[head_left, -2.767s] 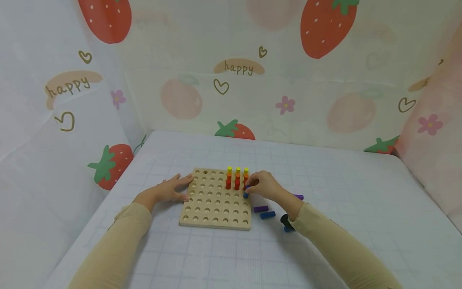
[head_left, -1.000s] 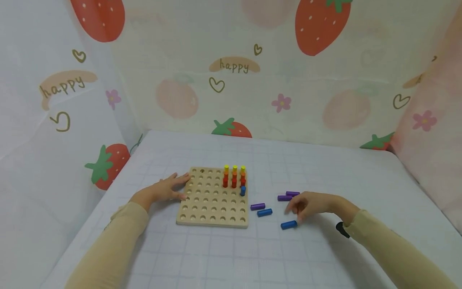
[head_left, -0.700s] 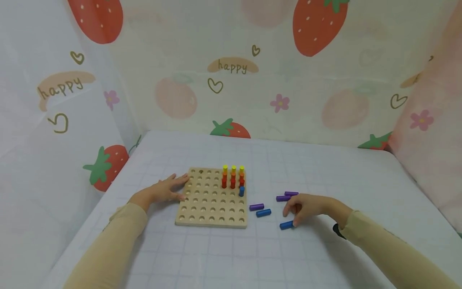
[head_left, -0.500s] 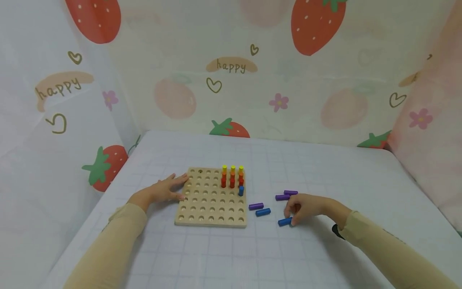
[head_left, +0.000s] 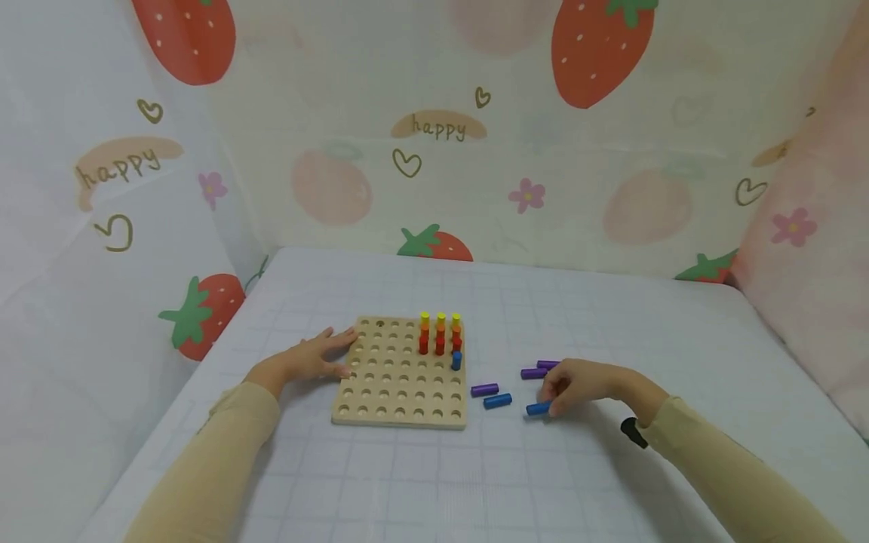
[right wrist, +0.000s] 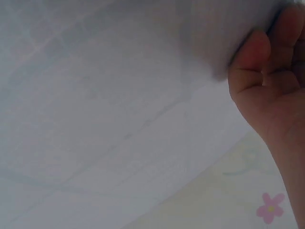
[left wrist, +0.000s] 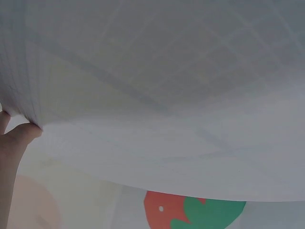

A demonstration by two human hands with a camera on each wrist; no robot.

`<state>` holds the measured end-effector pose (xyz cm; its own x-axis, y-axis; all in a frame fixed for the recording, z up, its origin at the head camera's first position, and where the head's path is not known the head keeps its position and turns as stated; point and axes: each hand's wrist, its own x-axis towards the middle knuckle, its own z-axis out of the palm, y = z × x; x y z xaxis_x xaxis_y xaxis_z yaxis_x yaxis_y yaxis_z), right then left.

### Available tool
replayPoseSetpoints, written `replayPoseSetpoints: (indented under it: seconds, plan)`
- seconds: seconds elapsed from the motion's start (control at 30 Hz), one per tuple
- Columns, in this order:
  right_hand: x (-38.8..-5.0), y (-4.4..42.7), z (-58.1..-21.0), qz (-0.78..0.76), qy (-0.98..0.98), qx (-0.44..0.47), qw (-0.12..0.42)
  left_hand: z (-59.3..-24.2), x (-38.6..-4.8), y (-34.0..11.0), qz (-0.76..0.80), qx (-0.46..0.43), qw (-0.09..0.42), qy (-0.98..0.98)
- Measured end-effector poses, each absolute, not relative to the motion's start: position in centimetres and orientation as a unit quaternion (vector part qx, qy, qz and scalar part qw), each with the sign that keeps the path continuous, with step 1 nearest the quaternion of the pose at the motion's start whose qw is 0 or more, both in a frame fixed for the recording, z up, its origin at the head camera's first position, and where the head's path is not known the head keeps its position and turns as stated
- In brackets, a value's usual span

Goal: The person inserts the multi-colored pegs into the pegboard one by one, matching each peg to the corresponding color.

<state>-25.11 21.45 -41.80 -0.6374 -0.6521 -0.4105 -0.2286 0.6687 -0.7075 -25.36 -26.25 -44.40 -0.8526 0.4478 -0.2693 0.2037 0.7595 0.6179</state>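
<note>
Ten pegs stand upright in the wooden board (head_left: 390, 419), all toward its right edge: three yellow pegs (head_left: 440, 317) in its back row, three orange pegs (head_left: 440, 329) in front of them, then three red pegs (head_left: 440, 346), and one standing blue peg (head_left: 456, 362) in the board's rightmost column, just in front of a red one. The board's other holes show bare.

To the right of the board, the right hand (head_left: 582, 382) pinches a held blue peg (head_left: 537, 409) by its right end, between thumb and finger; whether that peg is fully clear of the table (head_left: 400, 490) I cannot tell. At the board's left edge, the left hand (head_left: 308, 358) has its fingers spread, thumb and fingertips touching the wood, its grip slack and grasping nothing.

Just right of the board lie a near purple peg (head_left: 485, 390) and, beside it, a loose blue peg (head_left: 498, 401). Farther right of the board, two far purple pegs (head_left: 532, 373) lie next to each other, one partly hidden by the right hand. Behind the board hangs a printed cloth (head_left: 468, 188) with strawberries.
</note>
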Motion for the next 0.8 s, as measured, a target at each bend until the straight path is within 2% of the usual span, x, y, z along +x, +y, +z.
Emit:
replayPoseSetpoints:
  seconds: [0.27,0.8]
  plan:
    - [-26.0,19.8,-40.6,-0.361,0.837,-0.280,0.301,-44.1,-25.2,-26.1,0.298,0.167,0.211,0.916]
    - [-26.1,14.1,-39.4,-0.434,0.858,-0.166,0.217,-44.2,-25.2,-26.0,0.291,0.175,0.210,0.917]
